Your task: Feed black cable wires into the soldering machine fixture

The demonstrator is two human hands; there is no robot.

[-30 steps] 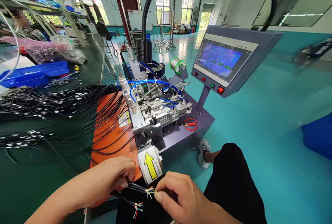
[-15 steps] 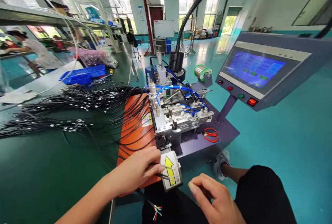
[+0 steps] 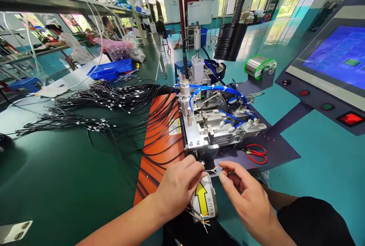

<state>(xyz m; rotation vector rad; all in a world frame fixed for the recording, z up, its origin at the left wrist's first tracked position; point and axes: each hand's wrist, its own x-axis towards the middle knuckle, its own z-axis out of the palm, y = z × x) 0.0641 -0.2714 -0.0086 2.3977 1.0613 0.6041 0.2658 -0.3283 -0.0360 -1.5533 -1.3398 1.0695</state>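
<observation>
- Both hands have come up from the arrow-marked housing to the front edge of the machine since half a second ago. The right hand, then loosely curled and apart, has closed in on the wire.
- At far left a green bench (image 3: pixel 57 177) carries a spread bundle of black cables (image 3: pixel 94 105), fanned out flat so that each one, I judge, can be drawn off singly. A blue tray (image 3: pixel 111 70) sits behind them, and a co-worker (image 3: pixel 67 42) bends over the next bench.
- An orange mat (image 3: pixel 162 135) lies under the near cable ends, beside the machine, keeping them close to the hands.
- The left hand (image 3: pixel 178 185) grasps one cable (image 3: pixel 203 170) between thumb and forefinger, just behind its stripped end. The other fingers are folded under, likely to steady the sheath.
- That cable's coloured cores (image 3: pixel 213 170) stick out between the two hands, just below the front of the soldering fixture (image 3: pixel 211 124) and above the yellow arrow label (image 3: pixel 203 199).
- A second stripped cable (image 3: pixel 203 221) hangs loose beneath the label, touched by neither hand.
- The right hand (image 3: pixel 248 200) has thumb and forefinger drawn together on the tips of the cores. Its remaining fingers are half curled, a fine grip suited to such thin strands.
- Red scissors (image 3: pixel 256 154) lie on the machine's base plate, near the right hand.
- A solder spool (image 3: pixel 259 65) stands behind on its bracket.
- At far right the touch panel (image 3: pixel 336 56) tilts towards the person.
</observation>
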